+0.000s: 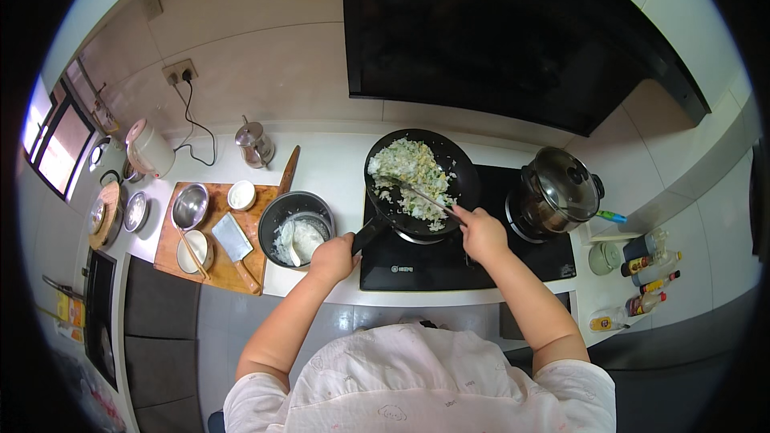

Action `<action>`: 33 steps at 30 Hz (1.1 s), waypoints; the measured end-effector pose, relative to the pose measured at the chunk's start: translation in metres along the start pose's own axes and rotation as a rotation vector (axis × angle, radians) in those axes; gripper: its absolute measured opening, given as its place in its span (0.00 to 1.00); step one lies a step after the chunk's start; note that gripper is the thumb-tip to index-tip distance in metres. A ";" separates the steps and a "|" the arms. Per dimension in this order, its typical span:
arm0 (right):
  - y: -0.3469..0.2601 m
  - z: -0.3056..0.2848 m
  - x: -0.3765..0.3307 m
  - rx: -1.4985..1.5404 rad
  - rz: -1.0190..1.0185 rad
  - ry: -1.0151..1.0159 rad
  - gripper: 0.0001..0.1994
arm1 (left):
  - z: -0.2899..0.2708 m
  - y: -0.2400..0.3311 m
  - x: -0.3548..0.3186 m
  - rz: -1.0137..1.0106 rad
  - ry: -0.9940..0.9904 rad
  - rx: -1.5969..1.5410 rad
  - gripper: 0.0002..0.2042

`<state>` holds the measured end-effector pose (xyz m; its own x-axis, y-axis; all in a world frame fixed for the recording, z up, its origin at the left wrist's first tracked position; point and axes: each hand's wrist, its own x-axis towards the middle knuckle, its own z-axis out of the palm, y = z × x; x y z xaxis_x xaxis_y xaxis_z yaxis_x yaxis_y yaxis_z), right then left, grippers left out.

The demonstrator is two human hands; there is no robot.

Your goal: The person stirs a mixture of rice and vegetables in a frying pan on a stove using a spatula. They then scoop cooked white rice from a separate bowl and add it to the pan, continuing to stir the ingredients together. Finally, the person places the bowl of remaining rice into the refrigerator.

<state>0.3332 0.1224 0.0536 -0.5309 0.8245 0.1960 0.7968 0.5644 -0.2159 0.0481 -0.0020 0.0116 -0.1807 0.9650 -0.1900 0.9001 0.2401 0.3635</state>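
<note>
My left hand (335, 258) is closed round the black handle of a frying pan (467, 183) over the left side of the cooktop. Rice mixed with yellow and green bits (413, 167) is heaped in the pan, mostly on its left and middle, with loose grains at the right. In my right hand (483, 234) is the handle of a thin metal spatula (435, 201). It slants up and left into the rice, which hides its head. Just left of my left hand stands a dark pot (269, 216) with white rice and a white spoon (295, 255) inside.
A lidded pot (565, 184) sits on the right burner of the black cooktop (513, 271). Left, a wooden cutting board (166, 228) carries a cleaver (232, 235), bowls and chopsticks. Several bottles (642, 303) stand at far right. A range hood (481, 40) hangs beyond the pan.
</note>
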 end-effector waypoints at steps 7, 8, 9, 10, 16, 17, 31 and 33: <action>0.025 -0.039 -0.002 0.041 0.027 0.049 0.21 | 0.002 -0.001 -0.001 -0.020 -0.009 -0.004 0.16; 0.024 -0.040 0.003 0.010 0.018 0.073 0.21 | 0.001 -0.001 0.000 -0.015 -0.009 -0.002 0.16; 0.021 -0.040 0.010 -0.022 0.009 0.097 0.21 | 0.001 0.000 0.000 -0.015 -0.009 -0.001 0.16; 0.019 -0.038 0.018 -0.053 -0.002 0.121 0.20 | 0.001 0.000 0.001 -0.017 -0.009 -0.001 0.16; 0.020 -0.003 0.047 -0.264 -0.148 0.068 0.16 | -0.002 0.004 0.003 -0.014 -0.014 0.013 0.17; 0.019 -0.008 0.044 -0.272 -0.175 0.040 0.16 | -0.002 0.003 0.002 -0.019 -0.010 0.014 0.17; 0.042 -0.076 0.000 -0.404 -0.230 -0.087 0.17 | -0.003 0.006 -0.001 -0.001 0.020 -0.001 0.15; 0.039 -0.088 0.000 -0.413 -0.215 -0.070 0.16 | -0.002 0.004 -0.002 -0.006 0.021 0.001 0.15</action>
<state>0.3903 0.1406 0.1294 -0.7032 0.6997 0.1262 0.7073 0.6704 0.2241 0.0518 -0.0028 0.0155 -0.1946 0.9656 -0.1726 0.8993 0.2459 0.3618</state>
